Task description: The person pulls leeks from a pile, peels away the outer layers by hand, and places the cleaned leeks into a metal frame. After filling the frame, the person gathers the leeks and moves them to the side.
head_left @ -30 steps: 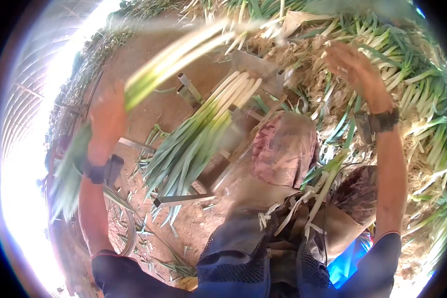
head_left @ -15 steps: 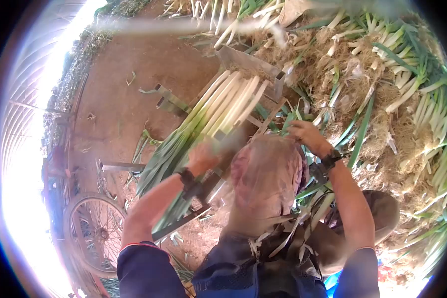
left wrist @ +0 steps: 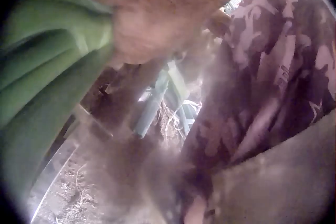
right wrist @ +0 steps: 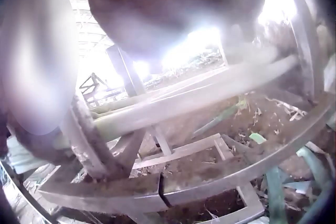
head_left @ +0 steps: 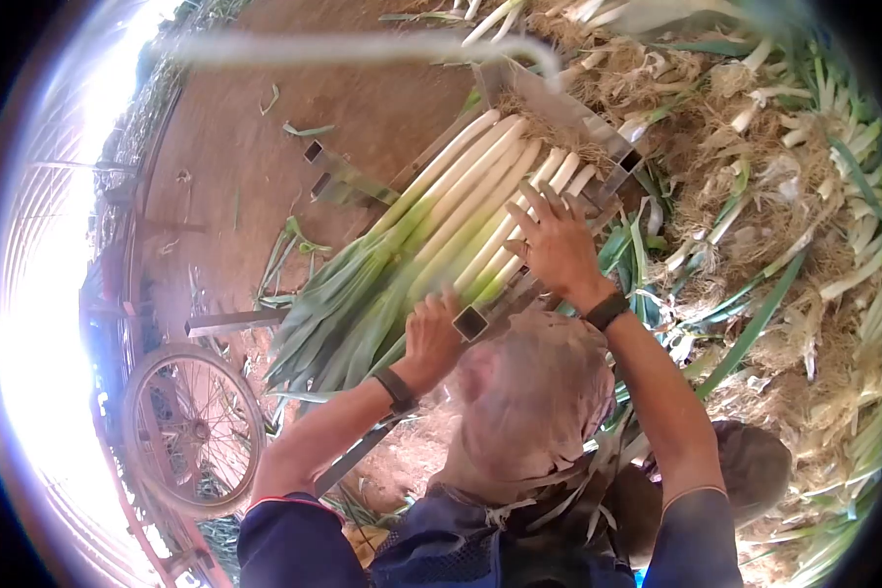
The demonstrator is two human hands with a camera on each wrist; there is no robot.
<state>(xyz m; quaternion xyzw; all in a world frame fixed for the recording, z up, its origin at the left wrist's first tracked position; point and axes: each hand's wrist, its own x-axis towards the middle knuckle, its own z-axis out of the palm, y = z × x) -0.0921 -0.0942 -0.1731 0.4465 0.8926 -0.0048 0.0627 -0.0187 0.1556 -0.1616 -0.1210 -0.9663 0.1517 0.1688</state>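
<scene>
A layer of leeks [head_left: 458, 213] lies side by side in a metal rack, white stalks and roots toward the upper right, green leaves toward the lower left. My right hand [head_left: 563, 253] rests on the white stalks near the root end, fingers spread. Farther down, my left hand [head_left: 433, 343] lies against the near edge of the bundle, its fingertips on the green part beside a square post [head_left: 470, 323]. Green leaves [left wrist: 52, 61] come up against that hand in the left wrist view. White stalks [right wrist: 178, 108] cross the rack below my right hand in the right wrist view.
The rack's metal end plate [head_left: 568, 108] stands by the roots. A heap of rooty leeks [head_left: 745, 196] covers the ground at the right. My knee [head_left: 534, 392] is close to the rack's near side. A spoked wheel [head_left: 194, 429] stands at the lower left.
The leeks my left hand carried at the far left have joined those in the rack. My right hand came down from the heap to the knee, then moved onto the stalks.
</scene>
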